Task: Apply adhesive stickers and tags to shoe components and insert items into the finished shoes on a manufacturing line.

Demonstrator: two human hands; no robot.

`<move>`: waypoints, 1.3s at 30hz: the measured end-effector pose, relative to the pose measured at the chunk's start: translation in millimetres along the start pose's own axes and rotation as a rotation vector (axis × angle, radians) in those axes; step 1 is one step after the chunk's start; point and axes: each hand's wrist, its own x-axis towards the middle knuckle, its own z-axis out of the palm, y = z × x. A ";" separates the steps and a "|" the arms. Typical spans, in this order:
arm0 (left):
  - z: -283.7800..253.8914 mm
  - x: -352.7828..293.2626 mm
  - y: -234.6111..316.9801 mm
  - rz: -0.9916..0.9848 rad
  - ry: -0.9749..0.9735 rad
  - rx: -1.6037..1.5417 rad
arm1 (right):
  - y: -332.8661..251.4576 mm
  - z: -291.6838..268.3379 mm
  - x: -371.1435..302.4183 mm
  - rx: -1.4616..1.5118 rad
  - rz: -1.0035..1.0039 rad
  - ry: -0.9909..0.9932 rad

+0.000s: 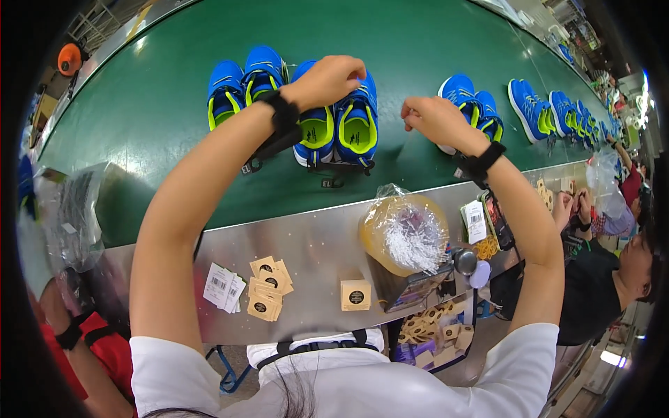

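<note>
A pair of blue children's shoes [358, 132] with lime-green lining stands on the green belt [160, 164] in front of me, toes pointing away. My left hand [325, 85] is over the upper part of this pair, its fingers curled in; what they hold, if anything, is hidden. To the right of the pair, my right hand [439, 120] hovers above the belt with thumb and fingertips pinched together. Anything in that pinch is too small to name. Small black plastic hangers [332, 183] lie at the heels of the middle pair. Another blue pair [226, 92] stands left of it.
More blue shoes [531, 111] line the belt to the right. The metal ledge [313, 244] holds kraft tags [268, 287], a kraft stack [355, 295], white barcode labels [221, 285] and a yellowish tub [373, 233] of white plastic fasteners. A box of tags [432, 334] sits below. Co-workers flank me.
</note>
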 end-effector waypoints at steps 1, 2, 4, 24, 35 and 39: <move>-1.2 6.9 -8.7 -0.194 -0.252 -0.076 | -0.8 3.1 11.0 0.047 0.008 0.010; -2.3 12.8 -17.3 -0.389 -0.504 -0.154 | -1.6 6.9 22.5 0.095 -0.024 0.033; -2.7 30.0 -18.0 -0.436 -0.633 -0.193 | -2.8 14.3 36.5 0.192 0.001 0.117; -15.1 -6.4 -12.5 -0.522 -0.282 -0.229 | -33.1 20.9 68.1 -0.003 0.051 0.119; -8.2 -21.1 -25.5 -0.356 -0.171 0.003 | -45.6 41.0 87.0 0.034 -0.164 0.389; -5.6 -21.1 -15.0 -0.366 -0.045 0.193 | -32.8 23.8 88.0 0.693 0.001 0.195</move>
